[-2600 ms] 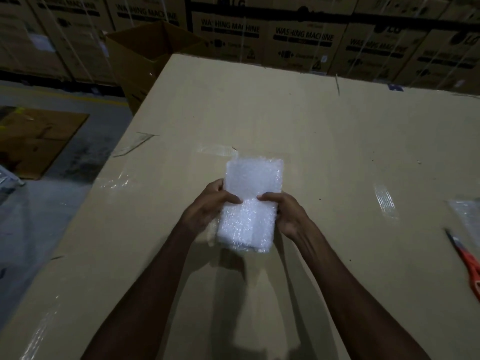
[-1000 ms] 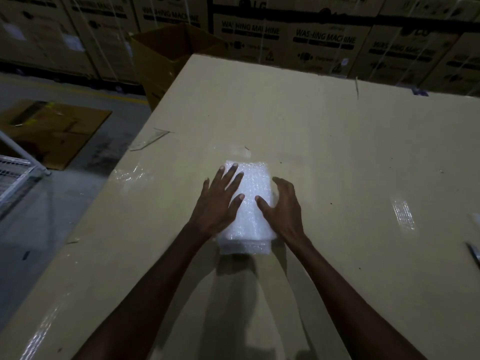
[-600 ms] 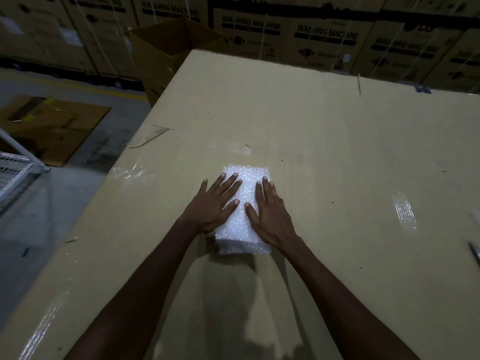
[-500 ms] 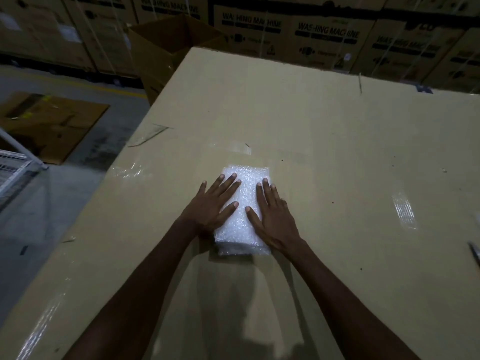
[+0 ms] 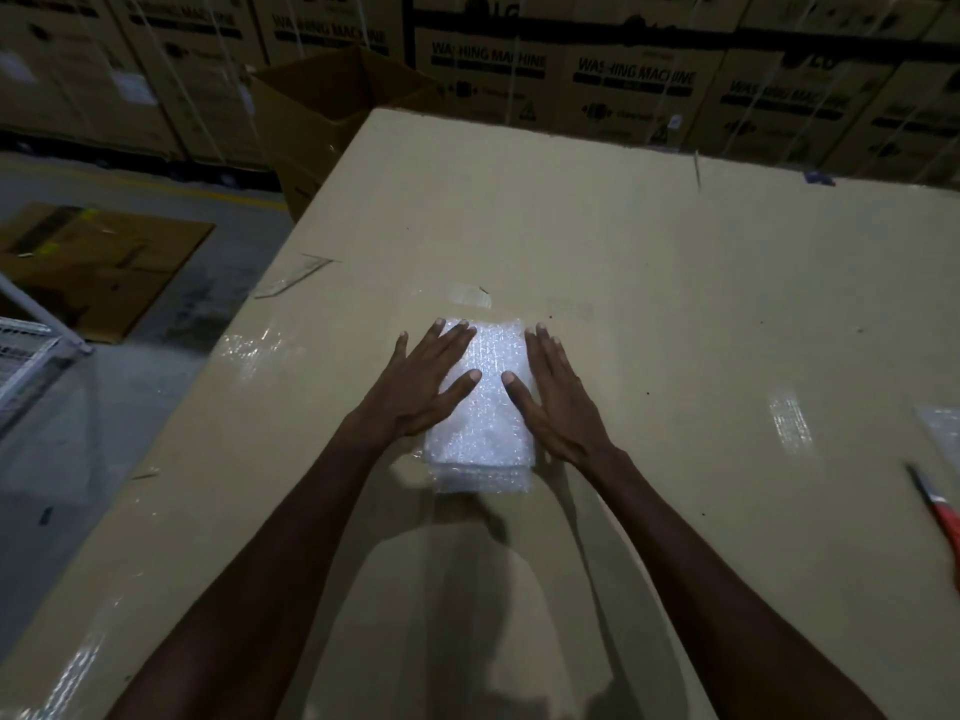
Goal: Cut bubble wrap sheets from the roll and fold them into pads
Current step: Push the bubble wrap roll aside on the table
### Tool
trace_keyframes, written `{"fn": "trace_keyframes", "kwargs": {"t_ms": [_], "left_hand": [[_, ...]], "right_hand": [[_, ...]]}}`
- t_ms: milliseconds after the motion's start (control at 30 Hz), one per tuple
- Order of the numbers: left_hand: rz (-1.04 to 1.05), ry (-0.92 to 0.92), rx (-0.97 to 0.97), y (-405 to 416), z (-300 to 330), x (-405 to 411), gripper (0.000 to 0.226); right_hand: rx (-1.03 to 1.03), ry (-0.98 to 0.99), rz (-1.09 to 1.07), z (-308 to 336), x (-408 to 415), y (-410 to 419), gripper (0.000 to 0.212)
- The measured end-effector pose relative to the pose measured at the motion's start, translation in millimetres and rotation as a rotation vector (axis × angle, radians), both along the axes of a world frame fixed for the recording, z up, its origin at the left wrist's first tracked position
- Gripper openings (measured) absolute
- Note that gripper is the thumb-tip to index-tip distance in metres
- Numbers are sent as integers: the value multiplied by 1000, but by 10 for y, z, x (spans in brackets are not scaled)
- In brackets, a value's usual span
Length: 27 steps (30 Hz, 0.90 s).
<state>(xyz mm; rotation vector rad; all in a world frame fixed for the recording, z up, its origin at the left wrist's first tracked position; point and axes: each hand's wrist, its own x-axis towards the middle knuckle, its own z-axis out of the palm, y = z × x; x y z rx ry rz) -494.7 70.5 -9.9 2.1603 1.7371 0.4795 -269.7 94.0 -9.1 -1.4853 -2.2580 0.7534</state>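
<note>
A folded pad of white bubble wrap (image 5: 485, 407) lies flat on the big cardboard work surface (image 5: 649, 283), near its middle. My left hand (image 5: 423, 384) presses on the pad's left side with straight, spread fingers. My right hand (image 5: 553, 394) presses on the pad's right edge, fingers straight and together, thumb pointing inward. Only a strip of the pad between the hands and its near end shows. The roll is out of view.
Red-handled scissors (image 5: 937, 504) lie at the right edge, beside a bit of clear plastic (image 5: 943, 428). An open carton (image 5: 332, 106) stands past the far left corner. Stacked washing-machine boxes (image 5: 634, 80) line the back. A white wire rack (image 5: 31, 356) stands on the floor at left.
Earlier both hands held the pad up; they laid it down and flattened it. In the last half second the hands slid slightly apart toward the pad's sides.
</note>
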Motion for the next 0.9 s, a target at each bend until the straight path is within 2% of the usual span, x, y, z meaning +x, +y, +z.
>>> {"fn": "trace_keyframes", "kwargs": {"t_ms": [100,267,500,633,767,900], "left_hand": [[-9,-5,80,-61,167,204,76],[-43,-20,200,-267,204,764,72],[-83,-134,95,-474,124,1900,68],[-157,-99,67,-537,79,2686,71],[-166,-53,73,-602,-76,3653,74],[-140,-64,27,-767,-208,4544,89]], "right_hand": [[42,8,-31,204,192,-90,76],[92,-99,-74,323,695,-333,74],[143,-216,-176,289,1808,-742,73],[160,-230,-246,206,2591,-937,74],[168,-213,-305,53,3533,-1090,66],[199,-225,-382,-138,4474,-1213,70]]}}
